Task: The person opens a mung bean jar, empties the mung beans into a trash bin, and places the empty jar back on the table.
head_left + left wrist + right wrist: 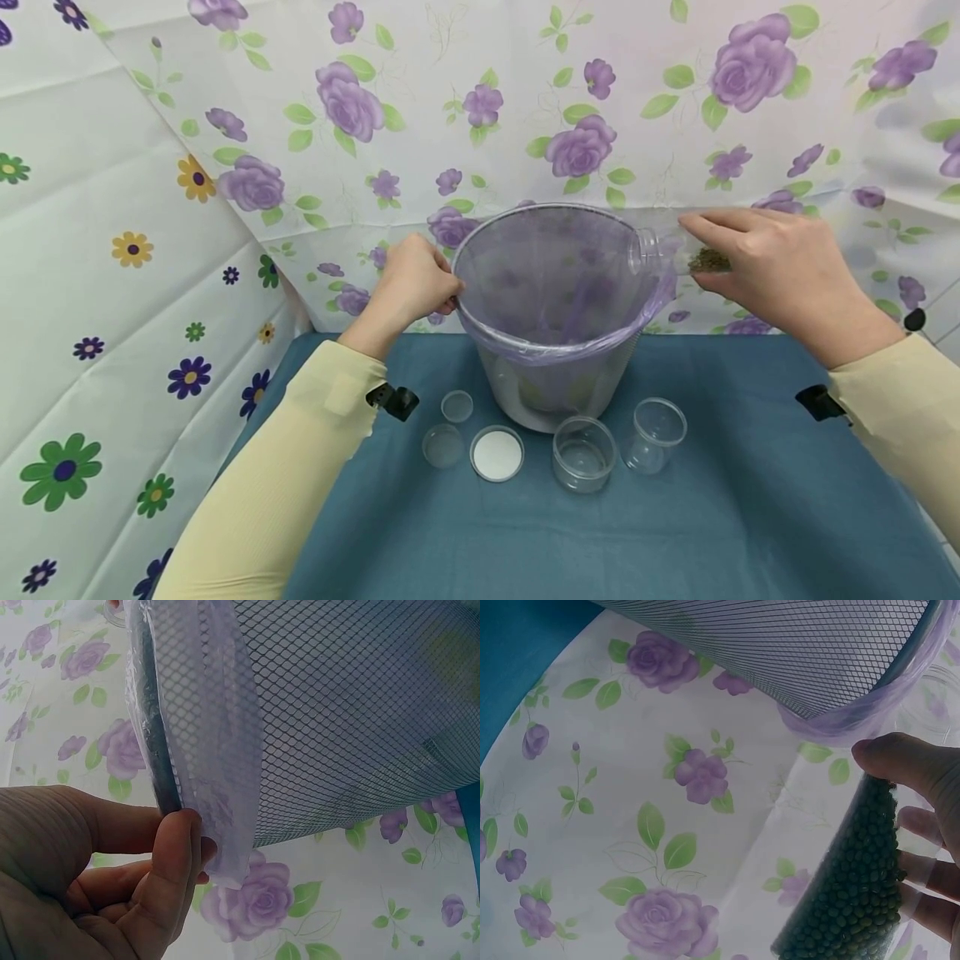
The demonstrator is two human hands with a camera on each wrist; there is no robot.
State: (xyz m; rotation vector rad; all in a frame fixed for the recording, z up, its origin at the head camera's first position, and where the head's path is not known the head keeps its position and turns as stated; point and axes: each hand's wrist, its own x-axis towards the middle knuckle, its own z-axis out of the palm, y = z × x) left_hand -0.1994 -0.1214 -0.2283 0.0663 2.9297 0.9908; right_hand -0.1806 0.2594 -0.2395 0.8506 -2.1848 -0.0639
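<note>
While tilted, right hand (780, 267) level.

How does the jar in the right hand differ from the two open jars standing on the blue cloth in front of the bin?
The jar in the right hand lies tipped on its side, mouth toward the bin; the two jars on the cloth sit on the table, untouched. The held jar contains small green beans; the two on the cloth look empty. All three are clear and lidless.
</note>
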